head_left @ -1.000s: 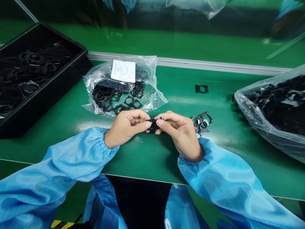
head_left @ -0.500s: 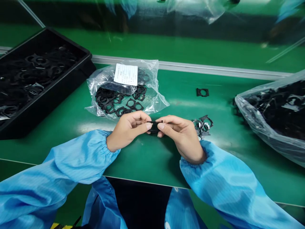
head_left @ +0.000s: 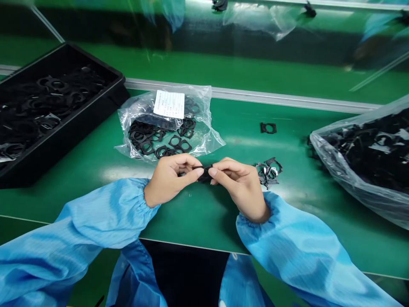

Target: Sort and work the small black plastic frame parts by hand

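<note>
My left hand [head_left: 171, 175] and my right hand [head_left: 241, 185] meet above the green table [head_left: 198, 213], both pinching one small black plastic part [head_left: 204, 174] between thumbs and fingers. Most of the part is hidden by my fingertips. A small heap of similar black parts [head_left: 269, 169] lies just right of my right hand. A clear bag of black ring-shaped parts [head_left: 166, 125] with a white label lies just behind my left hand. Both arms wear blue sleeves.
A black tray [head_left: 64, 128] full of black parts stands at the left. A large clear bag of black parts [head_left: 367, 153] sits at the right edge. One lone black part [head_left: 267, 128] lies further back. A metal rail [head_left: 287, 99] crosses behind.
My hands stay together pinching the same part, with the fingers pressed slightly closer. The view has shifted a little; the objects on the table have not moved.
</note>
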{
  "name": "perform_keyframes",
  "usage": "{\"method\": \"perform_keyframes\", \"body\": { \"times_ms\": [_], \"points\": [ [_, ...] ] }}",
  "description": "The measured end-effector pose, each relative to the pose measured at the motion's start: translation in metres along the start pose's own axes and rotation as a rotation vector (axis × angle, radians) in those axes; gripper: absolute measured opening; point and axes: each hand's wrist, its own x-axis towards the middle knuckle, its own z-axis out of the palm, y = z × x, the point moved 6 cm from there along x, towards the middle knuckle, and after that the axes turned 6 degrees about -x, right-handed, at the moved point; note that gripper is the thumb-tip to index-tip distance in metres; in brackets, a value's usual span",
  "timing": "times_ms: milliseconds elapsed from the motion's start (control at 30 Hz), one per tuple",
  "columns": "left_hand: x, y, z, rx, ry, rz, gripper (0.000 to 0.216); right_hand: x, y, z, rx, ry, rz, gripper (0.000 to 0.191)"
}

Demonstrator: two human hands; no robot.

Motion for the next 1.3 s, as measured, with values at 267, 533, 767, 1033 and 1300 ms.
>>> {"method": "perform_keyframes", "body": {
  "times_ms": [267,533,767,1033,1300],
  "points": [
    [0.001,0.001,0.001,-0.032,-0.024,-0.045,0.026,0.000,0.000,-0.002,-0.023,0.011,-0.047,0.029],
    [0.001,-0.002,0.001,0.025,-0.016,-0.004,0.020,0.001,0.004,0.000,-0.005,-0.010,0.015,0.040],
    [0.003,0.001,0.004,0.046,-0.063,-0.011,0.014,0.001,0.005,0.009,0.001,-0.101,0.018,0.044],
    [0.003,0.002,0.004,0.016,-0.088,-0.016,0.010,-0.002,0.004,0.012,-0.036,-0.143,-0.004,0.046],
    [0.002,0.001,0.004,0.027,-0.094,0.015,0.015,-0.005,0.001,0.010,-0.109,-0.112,-0.044,0.044]
  ]
}}
